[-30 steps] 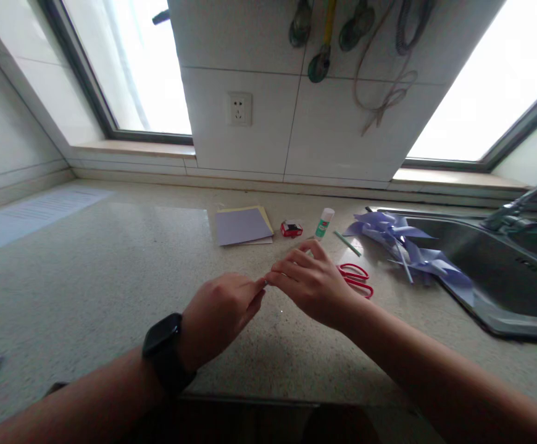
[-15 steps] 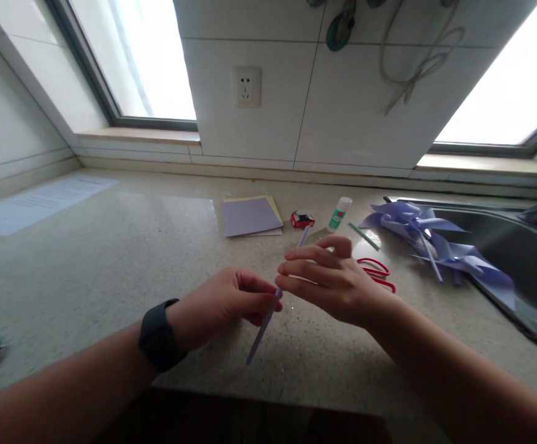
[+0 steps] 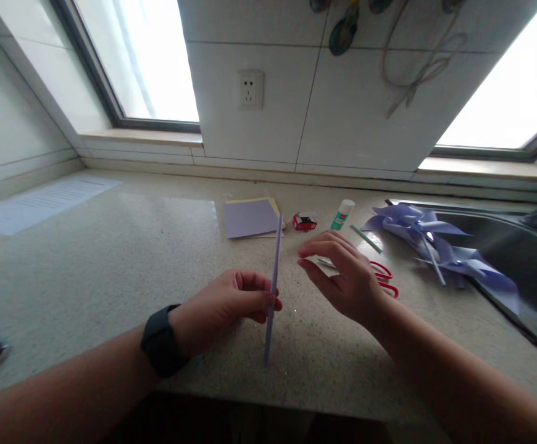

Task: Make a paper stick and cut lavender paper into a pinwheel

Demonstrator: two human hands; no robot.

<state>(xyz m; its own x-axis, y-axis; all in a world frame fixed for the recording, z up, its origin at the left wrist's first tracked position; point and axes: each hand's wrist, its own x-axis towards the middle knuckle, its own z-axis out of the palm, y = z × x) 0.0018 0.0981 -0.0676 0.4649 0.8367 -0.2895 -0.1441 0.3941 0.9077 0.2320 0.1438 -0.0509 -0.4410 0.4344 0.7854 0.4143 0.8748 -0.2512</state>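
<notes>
Lying in sink: prob. pinwheels

Paper strip: pale lilac. Pinwheels & top card: lilac, yellow sheet under. Scissors red. Glue stick white w/ green label. Watch black. Counter: beige speckled.

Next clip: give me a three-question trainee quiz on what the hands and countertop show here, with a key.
1. True or false: the left hand pinches the lilac paper stick and holds it nearly upright.
2. What lies just behind the right hand on the countertop? A) a phone B) red scissors C) a cup
3. Fill in: the finished lilac pinwheels lie at the edge of the ____.

Key:
1. True; the right hand is open and apart from the stick.
2. B.
3. sink.
</notes>
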